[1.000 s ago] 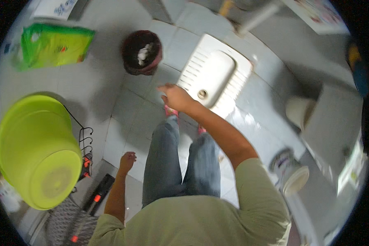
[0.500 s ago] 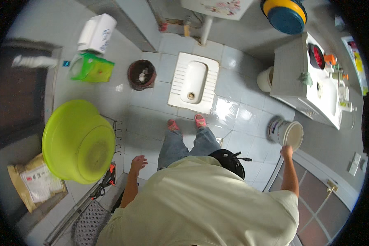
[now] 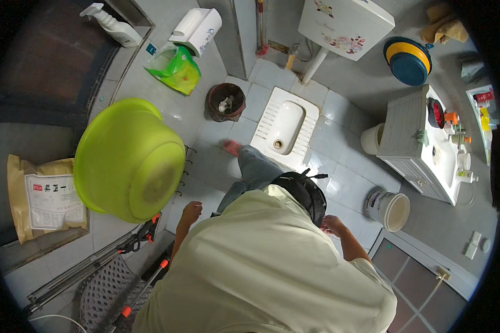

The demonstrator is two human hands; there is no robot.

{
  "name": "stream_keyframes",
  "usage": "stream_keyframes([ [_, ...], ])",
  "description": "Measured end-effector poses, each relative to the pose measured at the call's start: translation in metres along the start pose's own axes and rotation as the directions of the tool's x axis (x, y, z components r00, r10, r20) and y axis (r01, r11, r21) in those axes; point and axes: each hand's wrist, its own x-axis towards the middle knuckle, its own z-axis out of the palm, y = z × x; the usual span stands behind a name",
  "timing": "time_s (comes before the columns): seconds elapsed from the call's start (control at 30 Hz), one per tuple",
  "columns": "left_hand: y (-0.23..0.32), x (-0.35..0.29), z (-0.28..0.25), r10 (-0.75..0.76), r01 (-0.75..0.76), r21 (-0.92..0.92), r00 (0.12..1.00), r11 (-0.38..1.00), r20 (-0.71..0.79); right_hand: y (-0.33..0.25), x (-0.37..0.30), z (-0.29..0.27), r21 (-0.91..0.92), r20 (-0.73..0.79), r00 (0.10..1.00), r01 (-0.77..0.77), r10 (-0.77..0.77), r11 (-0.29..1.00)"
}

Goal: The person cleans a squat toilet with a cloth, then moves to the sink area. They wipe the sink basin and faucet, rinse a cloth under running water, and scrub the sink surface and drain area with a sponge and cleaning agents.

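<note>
Right hand (image 3: 332,223) withdrawn from white bucket (image 3: 388,209), loosely curled, empty; left hand (image 3: 191,212) unchanged, open.

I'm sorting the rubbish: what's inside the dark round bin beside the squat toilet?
The dark round bin holds crumpled whitish paper on top; anything beneath it is covered.

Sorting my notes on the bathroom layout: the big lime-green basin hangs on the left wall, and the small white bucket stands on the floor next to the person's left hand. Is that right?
Not quite. In the head view the white bucket stands near the right hand, not the left. The left hand is by the lime-green basin, which does hang on the left.
</note>
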Motion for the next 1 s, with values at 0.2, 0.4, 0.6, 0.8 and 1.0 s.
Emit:
stream_keyframes([
  [0.2, -0.013, 0.014, -0.020, 0.139, -0.133, 0.087, 0.988, 0.987, -0.068, -0.023, 0.021, 0.008, -0.107, -0.065, 0.997, 0.036, -0.043, 0.994],
  [0.4, 0.022, 0.018, -0.037, 0.177, -0.142, 0.302, 0.980, 0.943, -0.093, -0.025, 0.037, 0.014, -0.062, -0.063, 0.998, 0.024, -0.028, 0.998],
  [0.6, -0.003, 0.064, -0.033, 0.150, -0.148, 0.332, 0.988, 0.931, 0.021, -0.010, 0.091, 0.002, -0.311, -0.117, 0.963, 0.195, -0.241, 0.930],
  [0.8, -0.023, 0.089, -0.020, 0.285, -0.364, 0.482, 0.930, 0.797, 0.232, -0.020, 0.034, 0.001, 0.100, -0.196, 0.951, 0.261, -0.238, 0.960],
  [1.0, 0.025, 0.116, 0.059, 0.278, -0.554, 0.622, 0.827, 0.554, 0.488, 0.081, 0.035, -0.083, -0.081, -0.231, 0.967, 0.090, -0.107, 0.993],
])
